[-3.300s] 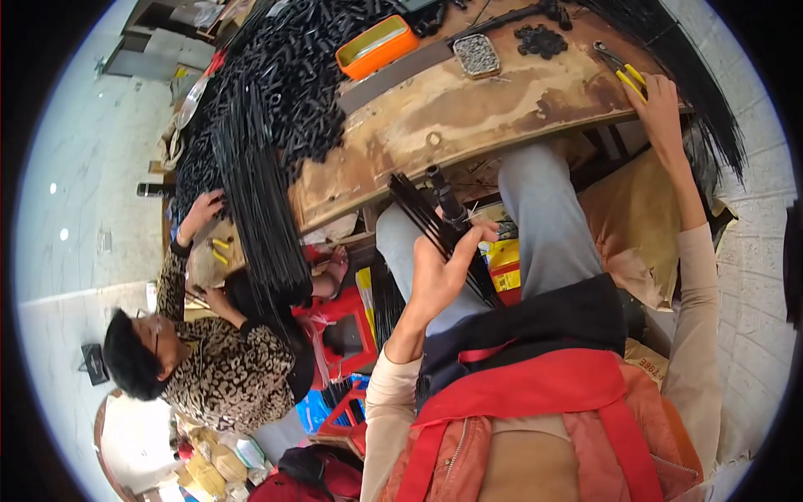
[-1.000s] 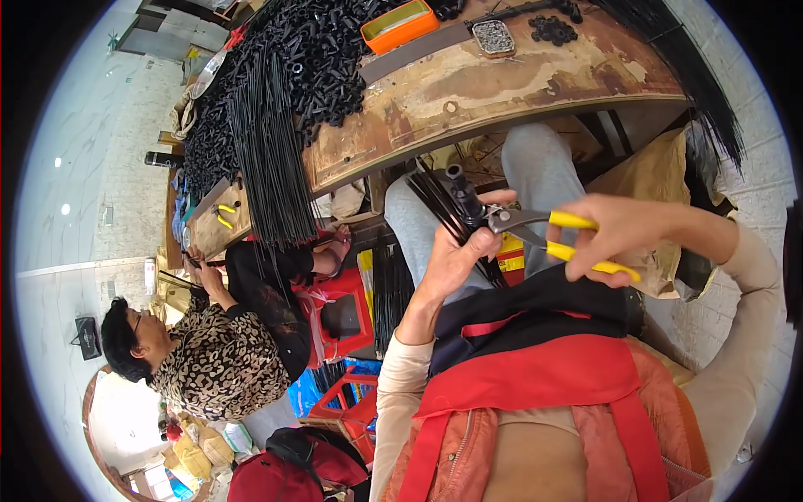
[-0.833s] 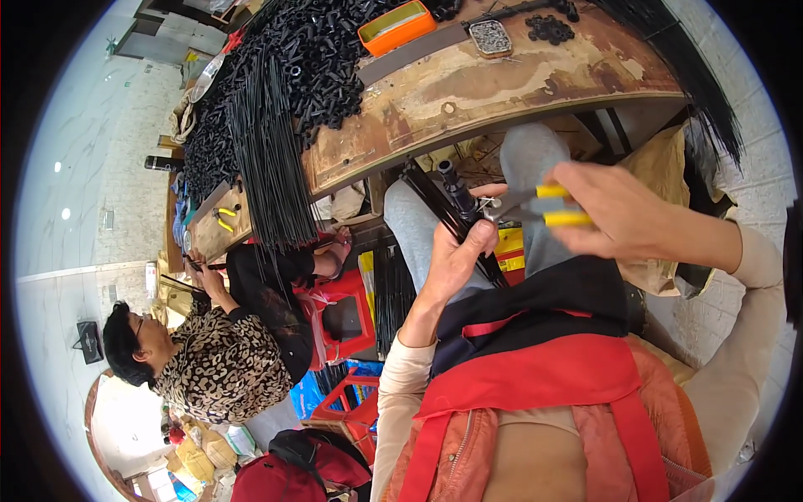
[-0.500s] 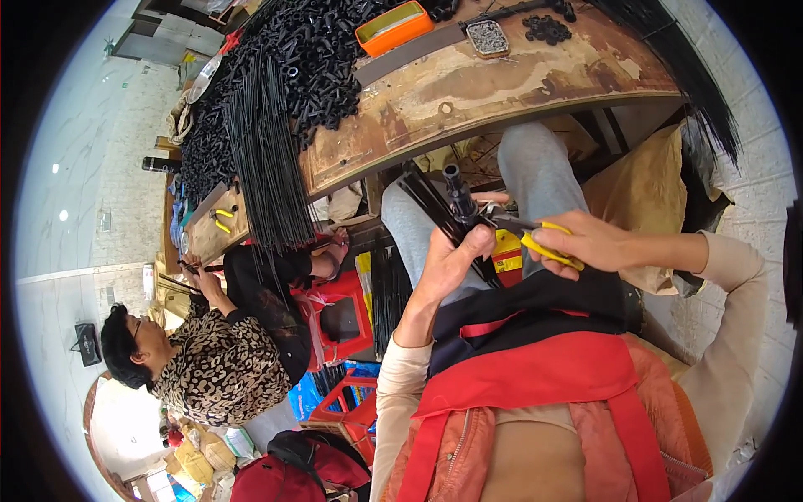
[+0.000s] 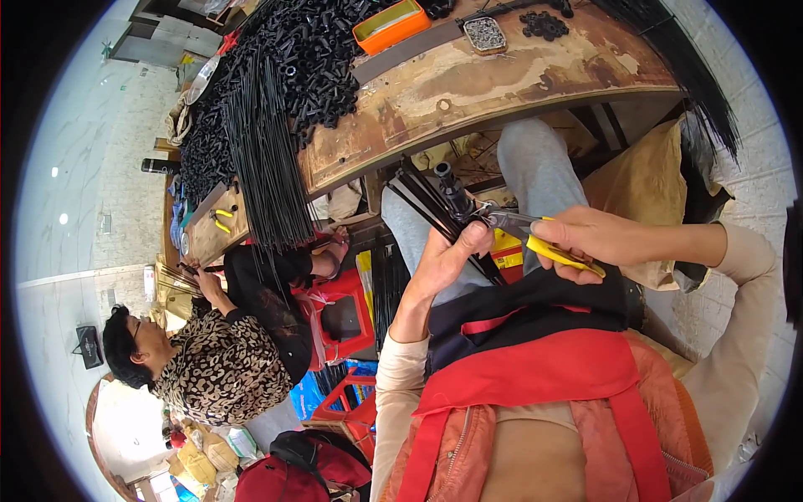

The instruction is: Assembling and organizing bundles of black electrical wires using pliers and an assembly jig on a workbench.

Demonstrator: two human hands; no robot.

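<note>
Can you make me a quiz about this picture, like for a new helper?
1. Which hand grips the yellow-handled pliers?
A) the left
B) the right

2. True or false: the co-worker in the patterned top is off to the wearer's left.

3. Fill in: along with a black tubular part, the left hand holds a bundle of thin black ____.

Key:
1. B, the right hand
2. True
3. rods
</note>
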